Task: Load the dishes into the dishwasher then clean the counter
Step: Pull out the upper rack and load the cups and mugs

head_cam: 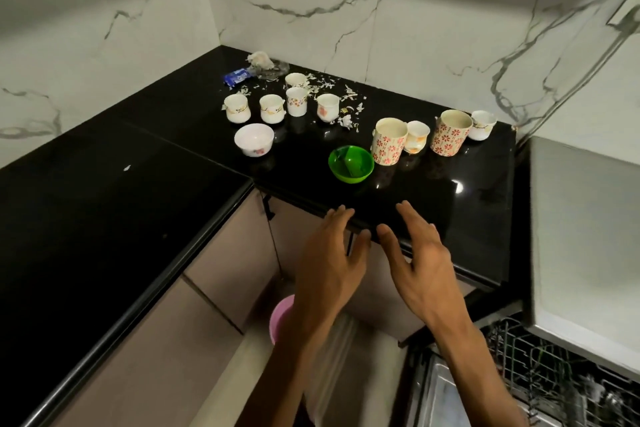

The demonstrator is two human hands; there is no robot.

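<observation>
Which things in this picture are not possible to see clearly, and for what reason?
- Head view: dishwasher rack, blurred and cut off by the frame's lower right edge; its contents cannot be told.
- Pink bucket, mostly hidden behind the left hand's forearm.
- Green bowl: the green item inside is unclear.
- Blue wrapper: print too small.
- Scraps on the counter: too small to identify.

I hold my left hand [332, 260] and right hand [420, 263] side by side, fingers spread, empty, at the counter [433, 191] edge.
</observation>
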